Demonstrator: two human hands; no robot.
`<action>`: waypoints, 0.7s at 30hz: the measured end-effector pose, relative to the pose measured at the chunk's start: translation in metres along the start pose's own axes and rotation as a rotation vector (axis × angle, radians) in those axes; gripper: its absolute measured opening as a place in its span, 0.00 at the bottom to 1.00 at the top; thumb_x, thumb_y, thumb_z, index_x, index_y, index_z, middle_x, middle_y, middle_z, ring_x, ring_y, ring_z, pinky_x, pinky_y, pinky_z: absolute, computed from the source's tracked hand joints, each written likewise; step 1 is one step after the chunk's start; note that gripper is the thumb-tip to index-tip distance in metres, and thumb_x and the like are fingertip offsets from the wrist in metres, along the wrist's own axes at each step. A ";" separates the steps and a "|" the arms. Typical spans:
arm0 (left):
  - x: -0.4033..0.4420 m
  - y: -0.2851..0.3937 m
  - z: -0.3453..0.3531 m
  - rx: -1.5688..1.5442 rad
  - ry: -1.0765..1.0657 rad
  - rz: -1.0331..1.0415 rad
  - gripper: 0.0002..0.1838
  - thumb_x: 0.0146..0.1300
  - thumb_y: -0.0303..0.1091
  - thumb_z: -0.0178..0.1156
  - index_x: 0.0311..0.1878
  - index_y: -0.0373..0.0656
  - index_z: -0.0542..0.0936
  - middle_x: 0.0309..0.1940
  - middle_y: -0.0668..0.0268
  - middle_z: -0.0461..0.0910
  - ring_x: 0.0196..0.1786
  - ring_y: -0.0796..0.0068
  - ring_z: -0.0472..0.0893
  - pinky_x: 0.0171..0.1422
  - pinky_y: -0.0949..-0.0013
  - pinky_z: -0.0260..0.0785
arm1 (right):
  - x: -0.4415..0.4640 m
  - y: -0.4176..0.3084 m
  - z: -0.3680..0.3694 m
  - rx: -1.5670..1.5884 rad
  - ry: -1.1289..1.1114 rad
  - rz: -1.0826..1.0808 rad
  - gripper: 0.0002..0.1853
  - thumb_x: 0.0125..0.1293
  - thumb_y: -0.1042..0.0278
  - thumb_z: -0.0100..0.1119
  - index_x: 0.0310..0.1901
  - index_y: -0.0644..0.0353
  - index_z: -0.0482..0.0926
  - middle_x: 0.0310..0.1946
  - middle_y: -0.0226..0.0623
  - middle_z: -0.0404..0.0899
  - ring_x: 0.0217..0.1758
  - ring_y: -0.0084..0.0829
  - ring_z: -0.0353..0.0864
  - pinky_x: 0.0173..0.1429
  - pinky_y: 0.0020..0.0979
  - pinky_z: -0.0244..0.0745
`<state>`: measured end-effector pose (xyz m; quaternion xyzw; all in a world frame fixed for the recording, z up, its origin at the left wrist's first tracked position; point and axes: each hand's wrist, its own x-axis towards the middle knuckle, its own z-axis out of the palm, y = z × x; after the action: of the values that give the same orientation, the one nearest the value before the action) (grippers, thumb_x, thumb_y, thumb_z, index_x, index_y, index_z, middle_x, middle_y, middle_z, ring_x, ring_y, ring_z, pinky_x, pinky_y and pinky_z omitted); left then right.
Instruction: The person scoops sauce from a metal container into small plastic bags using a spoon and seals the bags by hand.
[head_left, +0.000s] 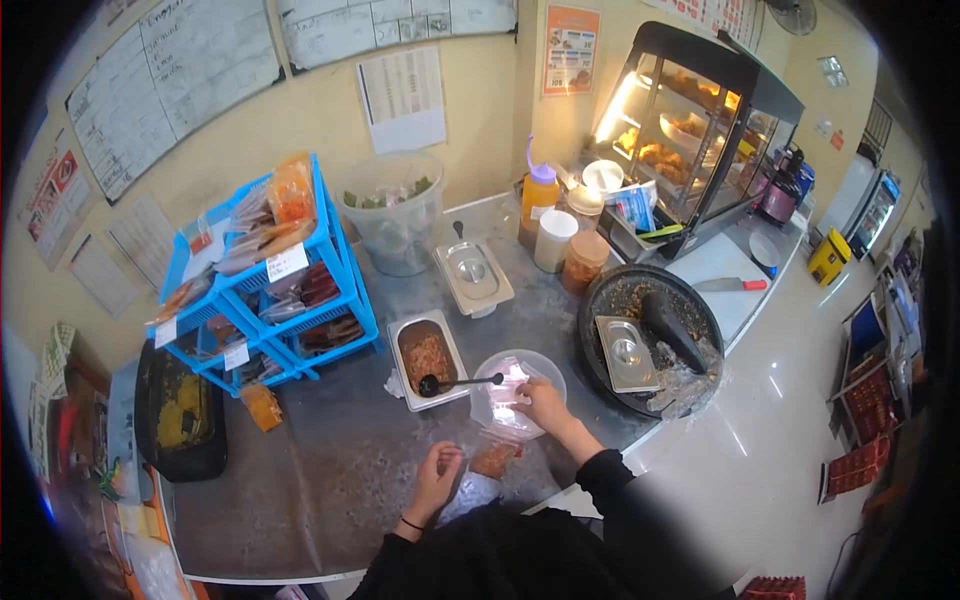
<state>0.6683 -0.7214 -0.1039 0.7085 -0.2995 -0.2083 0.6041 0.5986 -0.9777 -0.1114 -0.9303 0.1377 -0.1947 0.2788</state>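
My right hand (545, 405) pinches a small, shiny clear plastic bag (508, 378) over a round translucent plastic tub (548, 372). Left of the tub sits a steel food pan (457, 388) of reddish-brown minced food, and a black ladle (430, 385) rests in it with its handle toward the bag. My left hand (437, 472) is low over the table's front part, fingers loosely curled and apart, with nothing visible in them. Beside it lie a filled bag (495, 458) of orange-brown food and some clear plastic (470, 493).
Blue stacked baskets (345, 285) of packed bags stand at left. A lidded steel pan (472, 275) and a clear bucket (395, 235) are behind. At right, a stone mortar (700, 325) holds a pestle and steel lid. A red-handled knife (730, 285) lies near the glass food warmer (690, 130).
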 end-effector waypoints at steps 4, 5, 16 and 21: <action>0.003 0.011 -0.005 -0.019 0.020 0.041 0.13 0.60 0.30 0.55 0.47 0.36 0.70 0.35 0.62 0.78 0.39 0.75 0.77 0.46 0.73 0.68 | 0.006 0.031 0.033 0.008 -0.128 0.014 0.09 0.49 0.66 0.62 0.29 0.62 0.79 0.27 0.44 0.76 0.34 0.44 0.75 0.41 0.40 0.69; 0.002 0.012 -0.007 -0.049 0.029 0.030 0.13 0.60 0.30 0.55 0.46 0.36 0.70 0.35 0.62 0.78 0.39 0.75 0.77 0.46 0.73 0.68 | 0.005 0.035 0.037 -0.033 -0.113 0.045 0.08 0.50 0.67 0.61 0.29 0.61 0.80 0.27 0.43 0.77 0.33 0.40 0.76 0.39 0.37 0.69; 0.010 0.068 -0.007 -0.544 -0.230 -0.194 0.11 0.63 0.33 0.52 0.46 0.37 0.71 0.33 0.68 0.75 0.34 0.82 0.73 0.40 0.78 0.67 | 0.009 -0.058 -0.071 1.652 -0.425 0.465 0.07 0.61 0.71 0.52 0.36 0.66 0.75 0.31 0.30 0.76 0.35 0.21 0.75 0.39 0.23 0.69; 0.013 0.097 0.001 -0.475 -0.366 -0.218 0.12 0.66 0.38 0.49 0.40 0.37 0.72 0.27 0.70 0.74 0.29 0.84 0.72 0.35 0.79 0.66 | 0.002 -0.096 -0.079 1.260 -0.641 0.440 0.07 0.63 0.68 0.51 0.39 0.61 0.75 0.31 0.29 0.76 0.31 0.20 0.74 0.36 0.21 0.69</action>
<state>0.6607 -0.7395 -0.0084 0.5262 -0.2684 -0.4599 0.6630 0.5796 -0.9376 0.0045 -0.5559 0.0951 0.1047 0.8192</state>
